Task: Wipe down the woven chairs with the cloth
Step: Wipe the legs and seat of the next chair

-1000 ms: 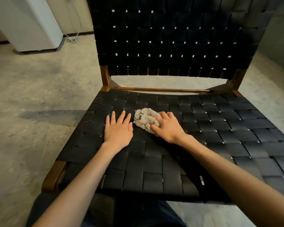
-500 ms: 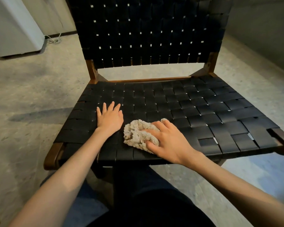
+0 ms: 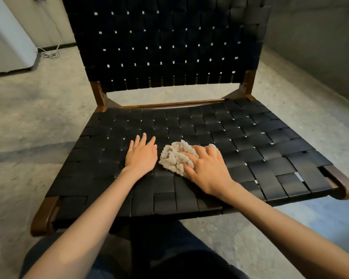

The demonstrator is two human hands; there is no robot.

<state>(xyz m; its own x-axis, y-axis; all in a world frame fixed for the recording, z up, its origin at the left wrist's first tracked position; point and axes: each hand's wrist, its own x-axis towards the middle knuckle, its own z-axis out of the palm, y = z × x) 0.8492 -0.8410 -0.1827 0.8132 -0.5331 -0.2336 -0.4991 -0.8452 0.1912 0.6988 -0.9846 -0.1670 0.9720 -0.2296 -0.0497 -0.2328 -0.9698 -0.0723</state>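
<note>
The floor (image 3: pixel 38 117) here is bare, mottled concrete, grey and a bit gritty, with a dull plastered wall (image 3: pixel 320 37) closing off the right side. Over in the far left corner there's a smooth white appliance (image 3: pixel 6 47) with a pale cord (image 3: pixel 48 53) lying in a loose tangle beside its base. In the middle of it all stands the woven chair (image 3: pixel 250 141), low and wide, its seat made of flat black straps crossed in a basket weave, matte with a faint sheen, and small gaps showing light between them. The backrest (image 3: pixel 169 47) is the same weave in narrower straps, tilted back. The wooden frame (image 3: pixel 343 186) is dark brown and polished, with rounded front corners poking out on either side of the seat. A person leans in from the front edge, both forearms bare, dark trousers (image 3: pixel 179 248) below. The left hand (image 3: pixel 141 156) lies flat on the straps, fingers straight and slightly fanned, gripping nothing. Just beside it sits the cloth (image 3: pixel 173 158), a beige, nubbly terry wad bunched into a lump on the front-middle of the seat. The right hand (image 3: pixel 208 170) lies on top of it, fingers curled over and dug into the folds, thumb tucked against its near edge, pressing it to the weave.
</note>
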